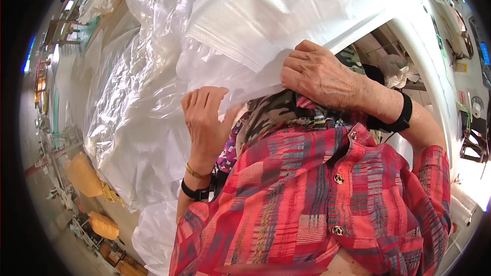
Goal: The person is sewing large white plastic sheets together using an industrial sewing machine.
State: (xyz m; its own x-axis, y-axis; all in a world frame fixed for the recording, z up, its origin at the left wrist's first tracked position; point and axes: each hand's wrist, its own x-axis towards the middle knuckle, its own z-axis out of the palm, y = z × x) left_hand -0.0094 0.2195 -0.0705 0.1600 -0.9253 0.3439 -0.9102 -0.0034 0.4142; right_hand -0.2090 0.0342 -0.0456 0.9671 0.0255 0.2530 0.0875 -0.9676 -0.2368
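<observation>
A white woven plastic sack [245,15] spreads across the top middle, with thin clear plastic film [204,64] bunched under and beside it. My right hand [322,76] is closed in a fist on the near edge of the sack, above my lap. Lower and to the left, my left hand [204,117] has its fingers bent over the clear film, the thumb apart on its right side. The film's near edge runs between my two hands. What lies under my fingertips is partly hidden.
More shiny clear film [123,102] hangs in a large heap on the left. Yellow-orange bundles [84,174] lie on the floor at the far left. A white curved machine body [434,61] stands to my right. Camouflage cloth [271,117] covers my lap.
</observation>
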